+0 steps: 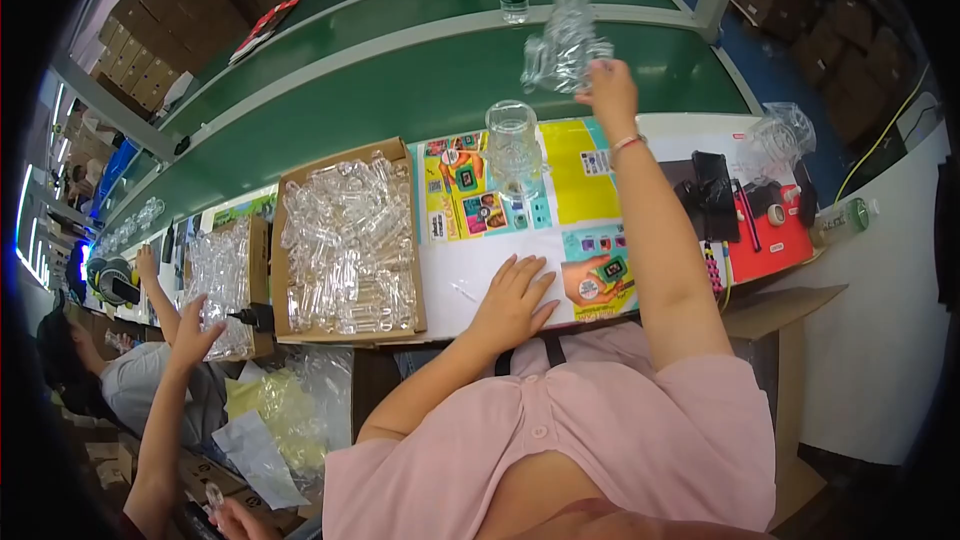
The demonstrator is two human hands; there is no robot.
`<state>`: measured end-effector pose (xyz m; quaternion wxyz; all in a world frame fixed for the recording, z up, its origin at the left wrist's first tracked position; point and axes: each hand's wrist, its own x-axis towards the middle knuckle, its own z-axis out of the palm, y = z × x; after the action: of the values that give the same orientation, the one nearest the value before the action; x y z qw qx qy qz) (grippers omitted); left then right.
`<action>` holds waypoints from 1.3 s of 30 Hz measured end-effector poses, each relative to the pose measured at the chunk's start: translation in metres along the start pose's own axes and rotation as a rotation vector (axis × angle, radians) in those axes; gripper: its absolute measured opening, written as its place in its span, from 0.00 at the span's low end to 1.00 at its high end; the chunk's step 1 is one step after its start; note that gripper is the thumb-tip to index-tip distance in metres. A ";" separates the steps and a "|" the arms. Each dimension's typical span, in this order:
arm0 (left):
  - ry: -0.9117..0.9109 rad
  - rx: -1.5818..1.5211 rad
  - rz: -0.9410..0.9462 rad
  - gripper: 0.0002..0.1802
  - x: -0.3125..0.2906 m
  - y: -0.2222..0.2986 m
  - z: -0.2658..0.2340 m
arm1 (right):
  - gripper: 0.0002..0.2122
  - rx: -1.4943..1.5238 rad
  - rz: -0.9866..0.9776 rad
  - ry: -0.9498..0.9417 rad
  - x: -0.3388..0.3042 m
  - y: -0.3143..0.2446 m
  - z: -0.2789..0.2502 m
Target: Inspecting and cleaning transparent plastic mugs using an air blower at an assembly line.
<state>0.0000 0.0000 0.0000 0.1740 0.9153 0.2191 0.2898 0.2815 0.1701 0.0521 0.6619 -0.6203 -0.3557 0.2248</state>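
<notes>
A paper-covered surface [450, 265] adjoins green, metal-railed lanes [420, 80], brown cartons [185, 5] stacked beyond; yellow-and-turquoise printed sheets [583, 195] carry pictures and lettering. A shallow brown cardboard box [420, 290] holds heaped clear plastic-looking parts [348, 240]. The hands are apart: the right hand [610, 95] grips a clear, blurred piece [570, 45] over the lanes, the left hand [513, 302] lies flat near a clear cylindrical vessel [514, 152]
</notes>
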 end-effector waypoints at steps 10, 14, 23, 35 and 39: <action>-0.027 -0.011 -0.055 0.17 0.000 -0.004 -0.002 | 0.19 0.059 0.210 -0.181 0.009 0.045 0.085; -0.023 -0.026 -0.044 0.18 0.007 -0.003 0.001 | 0.17 -0.330 -0.157 -0.105 -0.024 0.032 0.049; -0.042 -0.002 -0.007 0.16 0.007 -0.011 0.001 | 0.10 -0.258 -0.488 -0.382 -0.187 -0.054 -0.122; 0.154 -0.066 -0.083 0.08 -0.006 0.007 -0.062 | 0.17 -0.382 -0.306 -0.304 -0.287 0.007 -0.166; 0.279 0.080 -0.142 0.08 -0.018 0.000 -0.094 | 0.14 -0.382 -0.257 -0.311 -0.291 0.006 -0.176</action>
<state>-0.0701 0.0087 0.0646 0.1255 0.8544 0.3167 0.3922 0.2261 -0.1607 -0.0057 0.4935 -0.6418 -0.5647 0.1602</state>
